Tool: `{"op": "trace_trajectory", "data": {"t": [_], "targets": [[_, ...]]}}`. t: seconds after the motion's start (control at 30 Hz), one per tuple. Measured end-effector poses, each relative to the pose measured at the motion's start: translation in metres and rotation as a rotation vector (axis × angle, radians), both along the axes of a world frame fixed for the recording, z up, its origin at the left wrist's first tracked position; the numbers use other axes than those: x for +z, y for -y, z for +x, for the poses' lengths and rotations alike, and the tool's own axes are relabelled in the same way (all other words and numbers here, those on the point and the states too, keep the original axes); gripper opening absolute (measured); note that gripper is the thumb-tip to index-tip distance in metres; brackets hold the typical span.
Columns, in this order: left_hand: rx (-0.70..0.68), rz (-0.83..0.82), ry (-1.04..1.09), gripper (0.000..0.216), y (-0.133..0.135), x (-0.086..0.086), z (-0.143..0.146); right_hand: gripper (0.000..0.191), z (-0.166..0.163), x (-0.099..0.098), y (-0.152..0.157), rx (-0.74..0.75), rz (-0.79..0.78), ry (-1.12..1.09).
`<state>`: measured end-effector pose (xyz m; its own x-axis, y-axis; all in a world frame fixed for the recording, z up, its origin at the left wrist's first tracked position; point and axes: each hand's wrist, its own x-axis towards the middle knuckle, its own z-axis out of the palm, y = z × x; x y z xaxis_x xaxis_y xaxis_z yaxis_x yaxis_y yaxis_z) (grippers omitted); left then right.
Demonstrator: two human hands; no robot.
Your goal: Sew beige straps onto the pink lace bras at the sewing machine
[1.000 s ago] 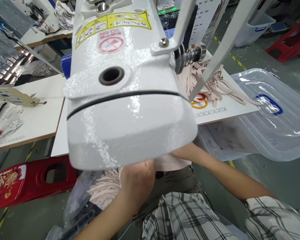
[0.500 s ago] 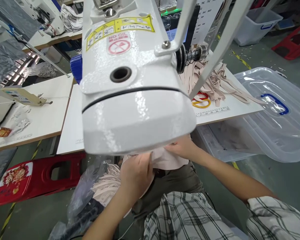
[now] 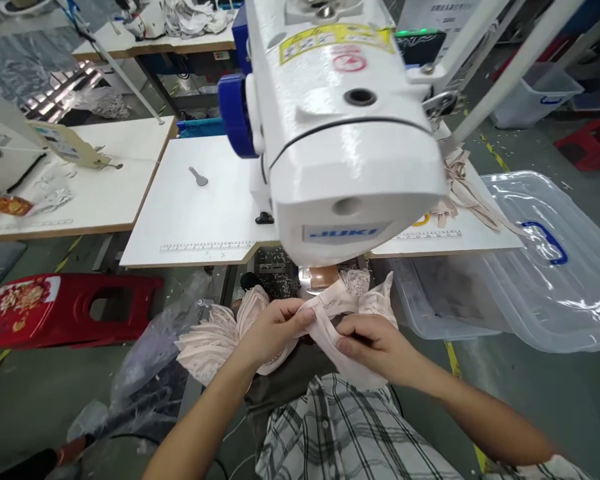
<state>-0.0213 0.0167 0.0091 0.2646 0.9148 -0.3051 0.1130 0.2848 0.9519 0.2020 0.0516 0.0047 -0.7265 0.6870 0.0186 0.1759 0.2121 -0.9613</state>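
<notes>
My left hand [image 3: 274,328] pinches a pale pink fabric band of a lace-trimmed bra [image 3: 336,298] between thumb and fingers. Opposite it, my right hand [image 3: 380,347] is closed on the same bra, its thumb pressed against the curled fingers. The band stretches between both hands, over my lap and below the head of a white sewing machine [image 3: 359,163]. Lacy edging shows on the bra's far side, close to the machine's metal plate. Left of my left hand lies a fanned pile of similar pale pink pieces [image 3: 213,341].
The white table [image 3: 205,217] carries a printed ruler and a small grey tool [image 3: 199,177]. Pale fabric strips [image 3: 467,193] lie on its right side. A clear lidded bin [image 3: 545,287] stands at right, a red stool [image 3: 80,310] at left, beside plastic sheeting [image 3: 155,353].
My view has shifted, so the machine head sits higher and further right. My hands and the bra, partly hidden before, now show fully. The right hand has come lower relative to the left.
</notes>
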Motion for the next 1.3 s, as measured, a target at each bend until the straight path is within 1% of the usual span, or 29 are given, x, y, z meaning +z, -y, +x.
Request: {"op": "trace_trajectory", "data": {"t": [0.1, 0.17, 0.23, 0.27, 0.3, 0.37, 0.4, 0.43, 0.47, 0.5, 0.57, 0.6, 0.63, 0.67, 0.73, 0.77, 0.8, 0.83, 0.9, 0.97, 1.07, 1.17, 1.23, 1.3], "targets": [[0.204, -0.050, 0.034, 0.051, 0.022, 0.004, -0.016, 0.039, -0.026, -0.006, 0.014, 0.027, -0.239, -0.069], [0.296, -0.067, 0.017, 0.048, 0.037, 0.009, -0.031, 0.038, -0.052, -0.017, 0.015, 0.079, -0.306, -0.112], [0.366, -0.087, 0.005, 0.050, 0.050, 0.012, -0.045, 0.047, -0.079, -0.028, 0.014, 0.132, -0.367, -0.206], [0.384, -0.097, -0.004, 0.049, 0.054, 0.013, -0.052, 0.053, -0.092, -0.033, 0.013, 0.138, -0.445, -0.269], [0.387, -0.108, -0.013, 0.048, 0.056, 0.012, -0.057, 0.055, -0.103, -0.037, 0.011, 0.124, -0.560, -0.328], [0.340, -0.128, -0.035, 0.045, 0.057, 0.007, -0.064, 0.047, -0.118, -0.047, 0.009, 0.032, -0.823, -0.395], [0.298, -0.132, -0.064, 0.043, 0.056, 0.002, -0.065, 0.041, -0.122, -0.052, 0.008, -0.038, -0.906, -0.410], [0.280, -0.120, -0.120, 0.039, 0.054, -0.005, -0.066, 0.037, -0.123, -0.057, 0.007, -0.124, -0.932, -0.418], [0.310, -0.087, -0.202, 0.035, 0.051, -0.013, -0.065, 0.035, -0.122, -0.063, 0.006, -0.208, -0.903, -0.413], [0.380, -0.040, -0.293, 0.030, 0.049, -0.021, -0.062, 0.034, -0.119, -0.069, 0.006, -0.279, -0.833, -0.395], [0.547, 0.040, -0.422, 0.025, 0.044, -0.041, -0.052, 0.031, -0.111, -0.082, 0.008, -0.379, -0.619, -0.331], [0.594, 0.052, -0.429, 0.025, 0.041, -0.051, -0.046, 0.028, -0.107, -0.088, 0.009, -0.403, -0.492, -0.281], [0.593, 0.043, -0.393, 0.028, 0.039, -0.060, -0.038, 0.025, -0.102, -0.093, 0.010, -0.400, -0.353, -0.225], [0.557, 0.022, -0.336, 0.032, 0.037, -0.068, -0.030, 0.021, -0.098, -0.098, 0.012, -0.370, -0.205, -0.168], [0.488, -0.005, -0.230, 0.039, 0.033, -0.079, -0.015, 0.017, -0.089, -0.106, 0.014, -0.275, 0.089, -0.072], [0.479, -0.008, -0.197, 0.042, 0.031, -0.082, -0.009, 0.019, -0.084, -0.108, 0.015, -0.219, 0.212, -0.037], [0.483, -0.005, -0.180, 0.043, 0.030, -0.082, -0.005, 0.021, -0.080, -0.109, 0.015, -0.172, 0.302, -0.017], [0.495, 0.004, -0.178, 0.042, 0.029, -0.081, -0.002, 0.022, -0.076, -0.109, 0.014, -0.139, 0.354, -0.010], [0.523, 0.029, -0.201, 0.040, 0.029, -0.076, 0.001, 0.018, -0.068, -0.106, 0.013, -0.131, 0.363, -0.013], [0.531, 0.056, -0.227, 0.036, 0.030, -0.070, 0.001, 0.016, -0.062, -0.101, 0.009, -0.163, 0.340, -0.006], [0.481, 0.073, -0.228, 0.036, 0.031, -0.062, 0.002, 0.029, -0.059, -0.094, 0.003, -0.208, 0.381, 0.079], [0.447, 0.042, -0.222, 0.037, 0.031, -0.057, 0.004, 0.033, -0.061, -0.092, -0.003, -0.210, 0.412, 0.146], [0.448, 0.005, -0.212, 0.037, 0.030, -0.056, 0.006, 0.031, -0.062, -0.093, -0.004, -0.246, 0.413, 0.145], [0.444, -0.018, -0.218, 0.037, 0.027, -0.056, 0.008, 0.024, -0.063, -0.097, -0.003, -0.296, 0.381, 0.128]]}}
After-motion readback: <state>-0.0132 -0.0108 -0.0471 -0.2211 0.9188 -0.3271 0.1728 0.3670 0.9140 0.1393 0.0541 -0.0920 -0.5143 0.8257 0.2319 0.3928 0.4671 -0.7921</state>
